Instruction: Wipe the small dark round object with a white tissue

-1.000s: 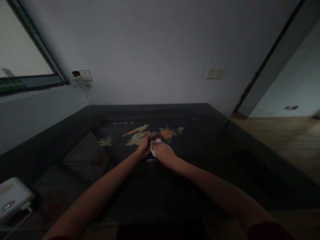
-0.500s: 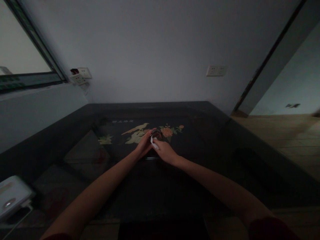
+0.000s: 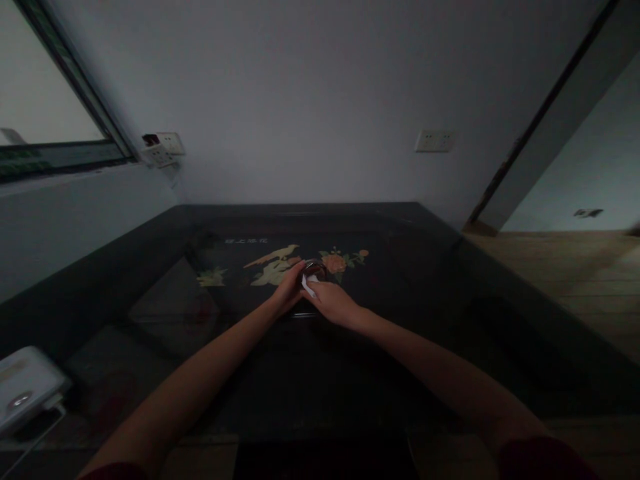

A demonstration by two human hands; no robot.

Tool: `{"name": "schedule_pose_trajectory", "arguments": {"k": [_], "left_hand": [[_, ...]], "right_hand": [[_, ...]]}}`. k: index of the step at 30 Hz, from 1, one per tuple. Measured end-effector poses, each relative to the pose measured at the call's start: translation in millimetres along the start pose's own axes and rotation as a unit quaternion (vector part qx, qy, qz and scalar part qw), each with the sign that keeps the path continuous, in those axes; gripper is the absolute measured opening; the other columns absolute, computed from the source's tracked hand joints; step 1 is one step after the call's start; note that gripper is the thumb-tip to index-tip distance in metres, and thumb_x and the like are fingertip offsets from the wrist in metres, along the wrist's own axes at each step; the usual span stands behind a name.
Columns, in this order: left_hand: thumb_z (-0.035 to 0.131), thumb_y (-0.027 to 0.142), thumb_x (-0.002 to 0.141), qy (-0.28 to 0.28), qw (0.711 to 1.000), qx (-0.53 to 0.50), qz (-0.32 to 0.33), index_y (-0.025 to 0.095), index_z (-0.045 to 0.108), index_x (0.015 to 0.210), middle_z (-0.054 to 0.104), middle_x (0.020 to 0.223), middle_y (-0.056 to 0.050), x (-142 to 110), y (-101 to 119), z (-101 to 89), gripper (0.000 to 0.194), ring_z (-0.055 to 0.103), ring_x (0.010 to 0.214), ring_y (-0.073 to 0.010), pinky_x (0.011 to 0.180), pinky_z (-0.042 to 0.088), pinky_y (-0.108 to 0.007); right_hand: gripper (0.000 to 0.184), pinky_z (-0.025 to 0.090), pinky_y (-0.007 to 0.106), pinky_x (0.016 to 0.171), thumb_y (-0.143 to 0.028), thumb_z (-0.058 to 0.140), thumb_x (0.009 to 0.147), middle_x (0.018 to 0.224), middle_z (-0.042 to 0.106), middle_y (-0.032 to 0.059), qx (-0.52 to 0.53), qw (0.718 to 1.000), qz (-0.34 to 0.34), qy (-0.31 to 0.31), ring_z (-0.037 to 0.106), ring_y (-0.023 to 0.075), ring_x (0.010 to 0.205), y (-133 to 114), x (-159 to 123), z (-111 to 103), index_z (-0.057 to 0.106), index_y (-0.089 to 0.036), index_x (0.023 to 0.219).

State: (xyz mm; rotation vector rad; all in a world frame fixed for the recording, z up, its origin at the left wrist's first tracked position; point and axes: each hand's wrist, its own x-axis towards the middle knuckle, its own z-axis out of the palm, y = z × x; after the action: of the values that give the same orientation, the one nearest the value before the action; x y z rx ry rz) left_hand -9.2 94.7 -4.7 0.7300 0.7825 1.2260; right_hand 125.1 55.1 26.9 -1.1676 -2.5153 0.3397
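Both my hands meet over a small round glass object (image 3: 315, 269) that stands on the dark glass-topped table (image 3: 410, 307). My left hand (image 3: 289, 290) curls round its left side. My right hand (image 3: 331, 301) is closed on a white cloth or tissue (image 3: 308, 285) and presses it against the glass object. Most of the glass is hidden by my fingers. A painted bird-and-flower panel (image 3: 273, 267) shows under the table top just behind the hands.
A white device with a cable (image 3: 25, 390) lies at the table's near left corner. Wall sockets (image 3: 161, 150) hang at the left beside a window, and another socket plate (image 3: 434, 140) is on the back wall. A wooden floor (image 3: 570, 267) runs off to the right.
Less of the white cloth shows than a second ago; my right hand has turned and closed over it. Both hands stay on the glass object at the same spot.
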Motion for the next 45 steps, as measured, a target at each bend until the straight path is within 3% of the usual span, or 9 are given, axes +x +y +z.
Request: {"name": "schedule_pose_trajectory", "arguments": {"k": [4,10,16,20,22,26,30,39,45], "left_hand": [[0.048,0.031,0.086,-0.004,1.0,-0.005,-0.016,0.011,0.068,0.087,0.072,0.086,-0.008,3.6,-2.3,-0.6,0.028,0.065,0.08,-0.0192,0.077,0.05,-0.029],[0.051,0.025,0.085,0.016,1.0,-0.02,0.007,0.013,0.067,0.087,0.071,0.086,-0.006,6.3,-4.7,-0.4,0.021,0.064,0.082,-0.0159,0.079,0.048,-0.025],[0.054,0.029,0.083,0.0,1.0,-0.003,0.007,0.012,0.066,0.093,0.07,0.092,-0.01,1.8,-2.6,-0.2,0.024,0.064,0.086,-0.0203,0.076,0.049,-0.028],[0.057,0.036,0.081,-0.024,0.999,0.019,0.012,0.014,0.065,0.096,0.069,0.095,-0.01,5.4,-6.6,-7.9,0.028,0.064,0.081,-0.0196,0.069,0.05,-0.028],[0.06,0.038,0.08,-0.038,0.999,0.022,0.024,0.014,0.065,0.097,0.069,0.095,-0.009,8.1,-9.4,-10.9,0.03,0.064,0.08,-0.0194,0.07,0.05,-0.029],[0.061,0.039,0.079,-0.048,0.997,0.026,0.046,0.014,0.064,0.097,0.069,0.092,-0.009,9.8,-12.0,-11.2,0.031,0.064,0.081,-0.019,0.075,0.049,-0.03],[0.059,0.038,0.081,-0.05,0.997,0.027,0.046,0.013,0.064,0.099,0.069,0.096,-0.009,8.6,-10.9,-9.9,0.032,0.064,0.087,-0.0202,0.077,0.049,-0.03],[0.059,0.036,0.081,-0.031,0.999,0.02,0.03,0.013,0.066,0.097,0.069,0.093,-0.007,11.6,-12.7,-12.6,0.028,0.062,0.084,-0.018,0.078,0.048,-0.029],[0.057,0.037,0.082,-0.044,0.998,0.02,0.037,0.013,0.065,0.098,0.069,0.098,-0.009,12.7,-12.1,-10.1,0.03,0.063,0.088,-0.0191,0.08,0.048,-0.03]], "right_hand": [[0.028,0.044,0.034,0.084,-0.024,0.04,0.093,0.101,0.067,0.0165,-0.162,0.985,-0.065,-0.011,0.061,0.0244,0.096,2.0,0.1,-0.4,0.06,-0.009,0.106],[0.031,0.038,0.039,0.095,-0.007,0.038,0.088,0.108,0.064,0.0222,-0.165,0.984,-0.061,-0.003,0.057,0.0259,0.105,4.0,0.2,8.9,0.056,-0.002,0.113],[0.029,0.044,0.029,0.077,-0.025,0.035,0.094,0.096,0.068,0.0117,0.042,0.998,0.007,0.043,0.063,0.0201,0.086,5.5,-1.9,15.5,0.058,-0.012,0.105],[0.036,0.045,0.026,0.069,-0.034,0.033,0.094,0.087,0.067,0.0074,0.334,0.93,0.087,0.126,0.061,0.0177,0.079,7.1,2.3,30.7,0.059,-0.01,0.1],[0.04,0.046,0.026,0.068,-0.034,0.029,0.094,0.089,0.066,0.0079,0.369,0.912,0.105,0.144,0.061,0.0174,0.079,7.9,4.2,36.3,0.058,-0.008,0.104],[0.034,0.045,0.027,0.072,-0.031,0.035,0.092,0.088,0.067,0.0098,0.313,0.939,0.084,0.111,0.062,0.0193,0.081,9.1,2.0,30.2,0.059,-0.008,0.1],[0.025,0.045,0.029,0.075,-0.021,0.04,0.091,0.096,0.068,0.0132,0.055,0.998,0.004,0.012,0.064,0.021,0.084,11.1,-2.2,11.7,0.056,-0.01,0.106],[0.035,0.032,0.04,0.103,-0.004,0.039,0.086,0.12,0.058,0.0256,-0.177,0.98,-0.088,-0.032,0.052,0.027,0.116,12.0,-0.1,3.5,0.051,0.002,0.119],[0.031,0.039,0.037,0.095,-0.003,0.04,0.084,0.112,0.063,0.0187,-0.009,1.0,-0.028,0.011,0.058,0.0245,0.107,12.0,-3.7,9.2,0.058,-0.007,0.11]]}}
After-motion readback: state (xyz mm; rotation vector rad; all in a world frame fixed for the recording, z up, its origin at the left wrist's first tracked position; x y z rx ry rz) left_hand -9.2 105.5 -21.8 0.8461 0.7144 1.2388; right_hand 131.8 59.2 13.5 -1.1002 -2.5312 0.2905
